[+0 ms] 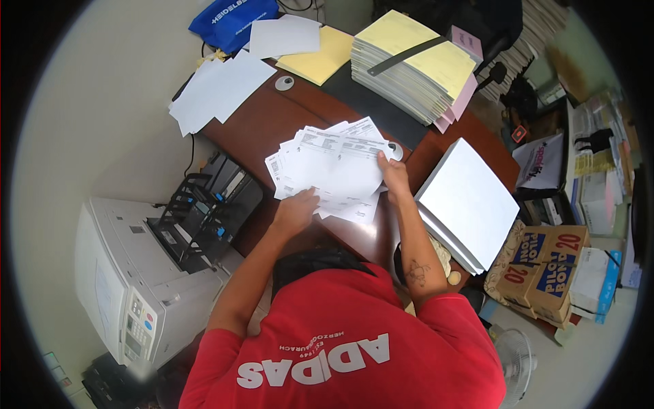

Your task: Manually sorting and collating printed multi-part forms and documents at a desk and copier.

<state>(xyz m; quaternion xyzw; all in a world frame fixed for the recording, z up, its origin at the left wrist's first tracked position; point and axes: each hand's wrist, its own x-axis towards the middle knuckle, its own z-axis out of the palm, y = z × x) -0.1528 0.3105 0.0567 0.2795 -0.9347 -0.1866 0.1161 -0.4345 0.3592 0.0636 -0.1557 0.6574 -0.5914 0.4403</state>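
Note:
A loose, fanned bundle of printed paper sheets is held over the brown wooden desk. My right hand grips the bundle's right edge, thumb on top. At its lower left edge, my left hand lies with the fingers on the printed sheets; whether it grips them cannot be told. To the right of my right hand is a thick stack of blank white paper. Beyond the bundle, a metal ruler lies across a tall stack of yellow and white sheets, with pink sheets at its right side.
White sheets and a yellow sheet lie on the far left of the desk, near a blue bag. A large office duplicator stands at left. Cardboard boxes and a fan are at right.

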